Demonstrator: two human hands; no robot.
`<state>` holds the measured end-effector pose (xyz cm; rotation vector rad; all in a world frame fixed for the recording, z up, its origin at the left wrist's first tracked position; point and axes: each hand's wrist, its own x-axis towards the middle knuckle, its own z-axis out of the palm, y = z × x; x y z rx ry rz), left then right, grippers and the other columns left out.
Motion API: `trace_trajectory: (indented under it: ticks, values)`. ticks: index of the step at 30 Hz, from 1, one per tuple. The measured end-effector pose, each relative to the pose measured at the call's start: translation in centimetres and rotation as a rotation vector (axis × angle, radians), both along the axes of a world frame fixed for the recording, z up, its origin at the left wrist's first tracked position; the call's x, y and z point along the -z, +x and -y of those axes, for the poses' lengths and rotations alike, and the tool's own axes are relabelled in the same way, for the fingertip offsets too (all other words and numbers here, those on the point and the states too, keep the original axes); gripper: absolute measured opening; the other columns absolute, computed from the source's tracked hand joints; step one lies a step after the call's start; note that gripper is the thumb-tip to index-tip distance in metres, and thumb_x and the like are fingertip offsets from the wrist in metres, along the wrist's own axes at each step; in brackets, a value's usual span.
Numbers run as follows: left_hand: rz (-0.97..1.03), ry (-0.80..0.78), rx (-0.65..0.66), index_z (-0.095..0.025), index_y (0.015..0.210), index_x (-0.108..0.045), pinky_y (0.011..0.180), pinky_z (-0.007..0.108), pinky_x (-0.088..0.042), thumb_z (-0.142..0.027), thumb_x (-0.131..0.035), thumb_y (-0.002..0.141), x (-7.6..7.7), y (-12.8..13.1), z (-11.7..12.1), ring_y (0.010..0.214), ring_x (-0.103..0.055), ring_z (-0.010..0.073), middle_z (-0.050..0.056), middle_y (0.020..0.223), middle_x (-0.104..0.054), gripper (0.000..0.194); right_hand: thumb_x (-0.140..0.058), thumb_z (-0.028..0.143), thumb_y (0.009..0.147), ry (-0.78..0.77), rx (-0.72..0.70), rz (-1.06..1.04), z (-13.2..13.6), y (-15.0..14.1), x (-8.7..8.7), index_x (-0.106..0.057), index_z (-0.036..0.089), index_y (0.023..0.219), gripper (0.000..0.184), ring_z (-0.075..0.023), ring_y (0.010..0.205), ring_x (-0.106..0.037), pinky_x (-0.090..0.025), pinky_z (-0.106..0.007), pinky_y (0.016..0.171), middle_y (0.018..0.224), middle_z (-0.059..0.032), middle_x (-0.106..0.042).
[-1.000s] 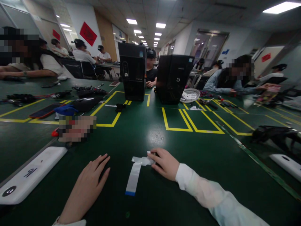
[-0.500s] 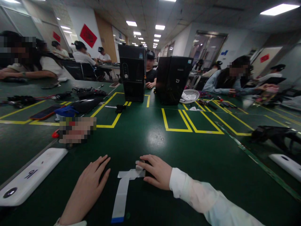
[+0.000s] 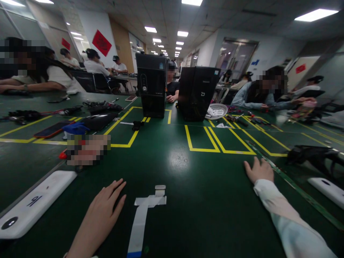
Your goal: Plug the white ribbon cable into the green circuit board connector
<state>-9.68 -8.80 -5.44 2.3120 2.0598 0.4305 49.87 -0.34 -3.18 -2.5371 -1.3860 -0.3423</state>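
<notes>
A white flat ribbon cable [image 3: 140,222] lies folded on the green table, with a blue strip at its near end and a small connector [image 3: 160,187] at its far end. To the left of the cable, my left hand [image 3: 100,206] rests flat on the table, fingers stretched out and nothing in it. My right hand [image 3: 260,170] is well off to the right, beside a green seam strip, with thumb and fingers apart and no object visible in it. Neither hand touches the cable.
Two black computer towers [image 3: 152,86] [image 3: 199,93] stand ahead. White casings lie at the left [image 3: 37,204] and right [image 3: 326,190]. A white basket [image 3: 216,111] sits beyond, near scattered tools. Yellow tape [image 3: 205,149] marks the table. Other people sit around.
My right hand first slid the ribbon cable left and toward me, then let go and moved far to the right. My left hand has stayed in place.
</notes>
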Motion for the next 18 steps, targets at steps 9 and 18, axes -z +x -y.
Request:
trace_trajectory:
  ticks: [9, 18]
  values:
    - [-0.004, 0.014, 0.009, -0.02, 0.138, -0.055, 0.109, 0.057, -0.04, -0.054, -0.036, 0.091, -0.1, -0.2, -0.1, 0.131, -0.052, 0.0336, 0.011, 0.148, -0.051, 0.061, -0.02, 0.057, 0.096, -0.122, 0.095, -0.112, 2.5, 3.8, -1.0, -0.051, -0.002, 0.138, 0.079, -0.0474, 0.123, -0.048, -0.04, -0.055, 0.095, 0.133, -0.0349, -0.05]
    - [-0.001, 0.024, 0.008, -0.02, 0.14, -0.052, 0.112, 0.055, -0.037, -0.055, -0.032, 0.093, -0.2, 0.2, 0.1, 0.134, -0.048, 0.032, 0.011, 0.149, -0.049, 0.063, -0.024, 0.058, 0.092, -0.132, -0.123, 0.016, 4.9, 2.7, 0.8, -0.051, 0.004, 0.139, 0.077, -0.0428, 0.112, -0.056, -0.045, -0.055, 0.096, 0.124, -0.0249, -0.059]
